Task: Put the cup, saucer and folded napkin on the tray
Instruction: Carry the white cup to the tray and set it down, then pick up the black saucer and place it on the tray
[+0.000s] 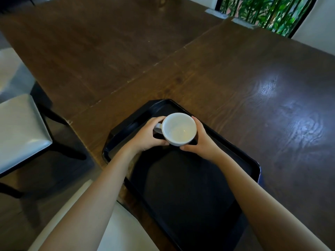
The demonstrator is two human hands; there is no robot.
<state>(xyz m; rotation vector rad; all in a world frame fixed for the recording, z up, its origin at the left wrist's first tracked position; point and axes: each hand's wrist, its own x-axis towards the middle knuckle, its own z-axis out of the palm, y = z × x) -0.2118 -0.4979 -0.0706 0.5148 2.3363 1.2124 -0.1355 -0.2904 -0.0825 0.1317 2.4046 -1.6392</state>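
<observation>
A white cup, empty and upright, is over the far half of the black tray. My left hand wraps its left side by the handle. My right hand clasps its right side. I cannot tell whether the cup's base touches the tray. No saucer and no napkin are in view.
The tray lies at the near edge of a dark wooden table, beside a seam with a second table top. White-cushioned chairs stand at the left and below my arms. A window with plants is far right.
</observation>
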